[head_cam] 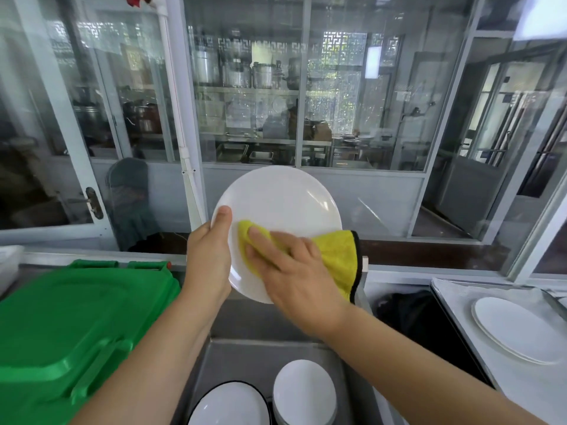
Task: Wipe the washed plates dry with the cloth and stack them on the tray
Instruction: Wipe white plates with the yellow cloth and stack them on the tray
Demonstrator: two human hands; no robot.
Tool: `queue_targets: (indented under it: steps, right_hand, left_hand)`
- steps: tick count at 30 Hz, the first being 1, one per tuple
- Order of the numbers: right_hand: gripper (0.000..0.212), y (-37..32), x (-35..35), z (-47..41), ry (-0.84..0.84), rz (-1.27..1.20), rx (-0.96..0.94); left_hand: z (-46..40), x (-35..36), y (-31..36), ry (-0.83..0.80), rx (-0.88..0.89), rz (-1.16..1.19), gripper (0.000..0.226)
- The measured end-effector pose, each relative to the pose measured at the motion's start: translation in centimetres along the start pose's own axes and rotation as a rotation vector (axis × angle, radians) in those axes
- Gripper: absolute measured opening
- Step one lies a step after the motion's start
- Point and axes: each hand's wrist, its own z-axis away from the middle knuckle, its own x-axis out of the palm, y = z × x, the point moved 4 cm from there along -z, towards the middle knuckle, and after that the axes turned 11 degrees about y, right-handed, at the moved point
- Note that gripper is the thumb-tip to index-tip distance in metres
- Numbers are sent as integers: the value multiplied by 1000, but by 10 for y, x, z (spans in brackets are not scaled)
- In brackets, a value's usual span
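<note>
The left hand [208, 256] grips the round white plate [282, 197] upright by its rim (exposing its face), while the right hand's [294, 271] flat fingers [260, 237] press the yellow microfibre cloth [337, 253] against it.

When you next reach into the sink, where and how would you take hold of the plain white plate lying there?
Probably by its near-right rim, coming from above with the right hand once it is free. The plain white plate lies face up on a stack in the sink, so only its edge offers a pinch, and the black-rimmed plate crowds its left side.
</note>
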Motion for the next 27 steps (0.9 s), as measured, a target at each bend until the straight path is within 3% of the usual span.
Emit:
queue_targets:
  steps: [4, 9, 12, 21, 27]
  right_hand:
    - [41, 12, -4, 23, 45, -72, -72]
    - [34, 60, -21, -1, 95, 63, 150]
    - [34, 67, -25, -29, 108, 96, 180]
    - [38, -17, 1, -22, 109, -92, 86]
    - [40, -25, -3, 8, 130, -139, -36]
  left_hand:
    - [-7, -8, 7, -8, 29, 18, 27]
    - [-4, -11, 6, -42, 35, -10, 28]
    - [1, -5, 2, -56, 4, 5, 28]
    - [-3, 10, -1, -46, -88, 125, 35]
    - [-7, 2, -1, -15, -170, 203, 33]
